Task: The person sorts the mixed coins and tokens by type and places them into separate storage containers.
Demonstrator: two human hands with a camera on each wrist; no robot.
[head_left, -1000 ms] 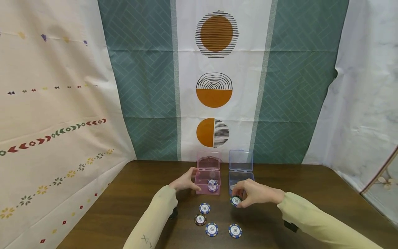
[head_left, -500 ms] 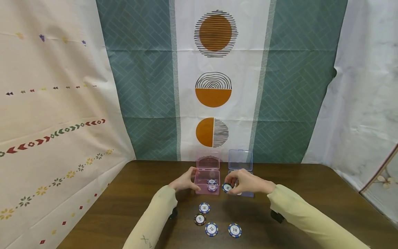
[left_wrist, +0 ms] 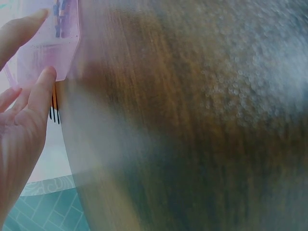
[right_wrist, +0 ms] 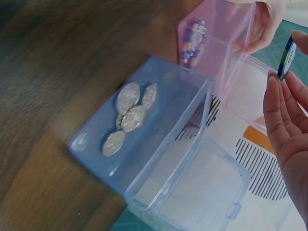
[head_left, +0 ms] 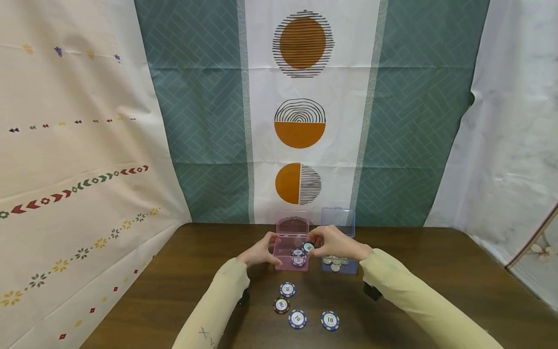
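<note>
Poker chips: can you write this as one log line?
left hand: grips pink box; right hand: pinches poker chip near pink box; pink box: open, chips inside; blue box: silver coins inside; table: four loose chips

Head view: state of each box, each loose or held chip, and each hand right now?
Pink box: open, chips inside
Blue box: open, coins inside
Held chip: raised off the table
Four loose chips: lying flat on the table
Left hand: gripping the pink box's side
Right hand: pinching the held chip
</note>
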